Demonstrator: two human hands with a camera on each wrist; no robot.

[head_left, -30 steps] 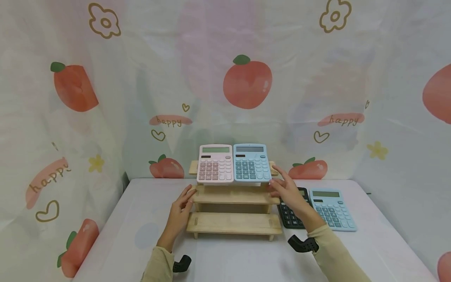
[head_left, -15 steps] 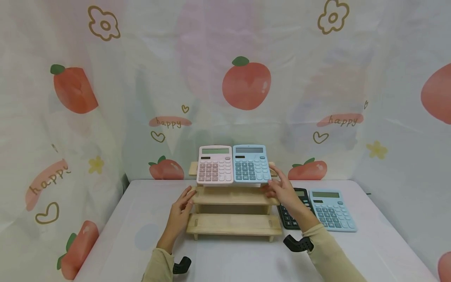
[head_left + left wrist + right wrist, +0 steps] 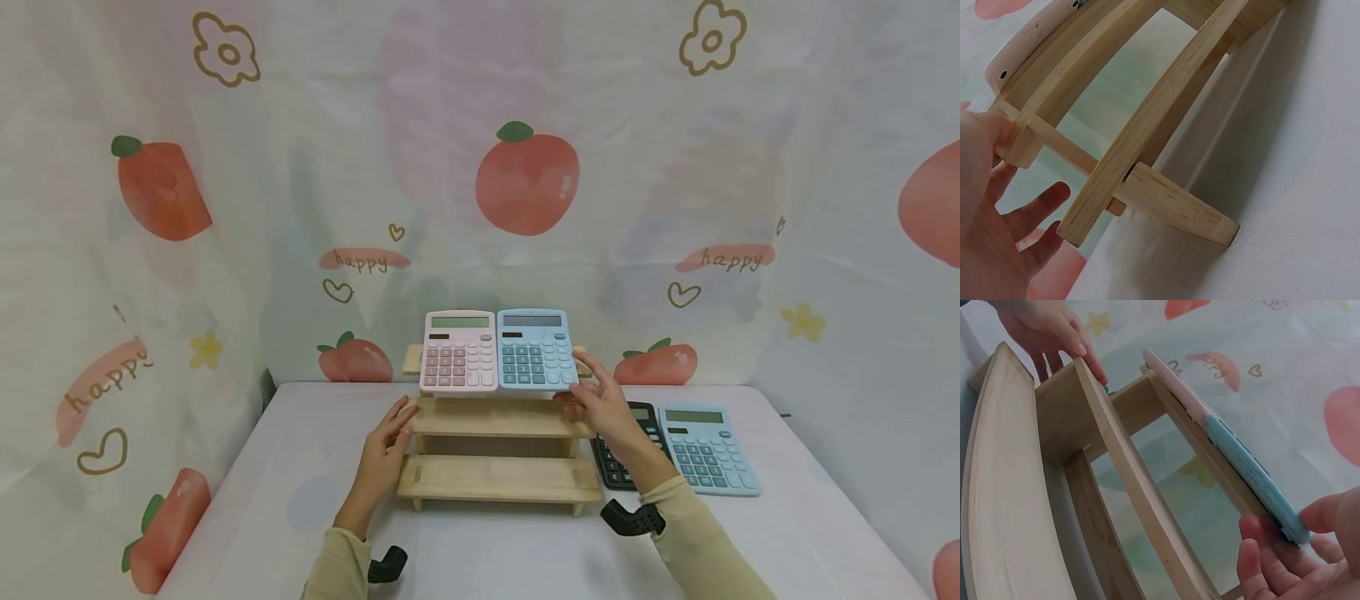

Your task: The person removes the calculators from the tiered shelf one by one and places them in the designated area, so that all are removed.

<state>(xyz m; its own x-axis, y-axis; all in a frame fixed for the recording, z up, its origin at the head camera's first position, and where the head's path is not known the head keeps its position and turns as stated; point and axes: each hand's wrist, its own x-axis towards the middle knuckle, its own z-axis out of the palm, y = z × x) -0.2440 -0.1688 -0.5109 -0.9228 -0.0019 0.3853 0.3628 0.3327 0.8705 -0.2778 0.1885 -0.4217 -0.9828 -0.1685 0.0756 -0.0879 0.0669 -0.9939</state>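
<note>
A three-tier wooden shelf (image 3: 498, 478) stands on the table. On its top tier a pink calculator (image 3: 459, 351) and a blue calculator (image 3: 533, 349) lean back side by side, screens up. My right hand (image 3: 613, 417) pinches the blue calculator's lower right corner; the thumb lies on its face and the fingers sit beneath, as the right wrist view shows. My left hand (image 3: 381, 458) holds the left end of the middle tier between thumb and index finger. Its other fingers spread loosely below, near the lowest tier's end in the left wrist view.
Right of the shelf, a black calculator (image 3: 617, 468), partly covered by my right arm, lies on the white table (image 3: 480, 550). Beside it is a second light-blue calculator (image 3: 708, 448). A fruit-print cloth (image 3: 450, 108) hangs close behind the shelf.
My right hand has shifted slightly left and drawn its fingers in beneath the blue calculator's corner. The left hand, shelf and calculators stay where they were.
</note>
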